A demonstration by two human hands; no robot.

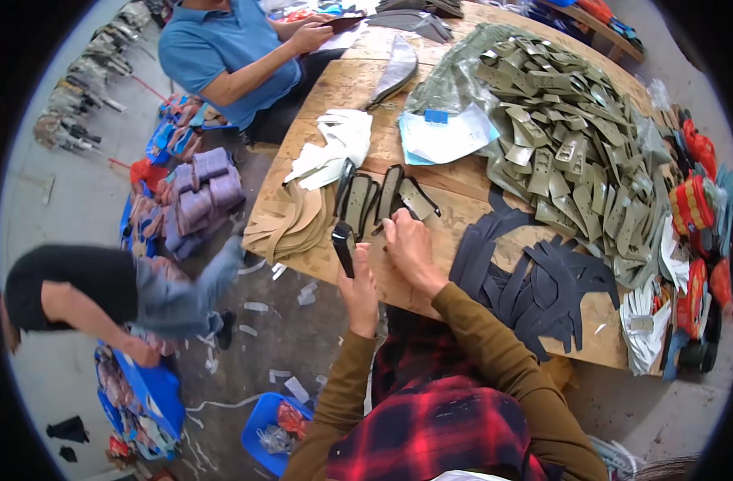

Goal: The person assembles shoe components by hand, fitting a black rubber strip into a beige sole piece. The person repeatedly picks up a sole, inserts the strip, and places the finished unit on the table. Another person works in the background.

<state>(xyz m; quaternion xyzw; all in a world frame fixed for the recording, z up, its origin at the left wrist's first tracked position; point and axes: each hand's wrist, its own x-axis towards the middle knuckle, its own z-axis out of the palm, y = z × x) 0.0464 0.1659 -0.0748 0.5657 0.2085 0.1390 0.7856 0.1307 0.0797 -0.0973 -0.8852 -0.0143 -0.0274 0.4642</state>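
Observation:
My left hand (359, 293) grips a black curved strip (344, 250), held upright at the table's near edge. Close beside it, my right hand (412, 247) is closed with the fingertips pinched low over the wood; what they hold, if anything, is too small to make out. Just beyond both hands lie several olive perforated pieces edged in black (357, 200), some standing on their sides. To their left rests a fanned stack of tan curved pieces (290, 220), with white cut pieces (338, 144) behind it. Dark navy curved strips (535, 280) spread out right of my right forearm.
A large heap of olive pieces (575, 136) on plastic sheeting covers the table's right side, beside papers (447, 135). A person in a blue shirt (222, 56) sits at the far left. Another person (86, 289) bends near blue bins (154, 393). Scraps litter the floor.

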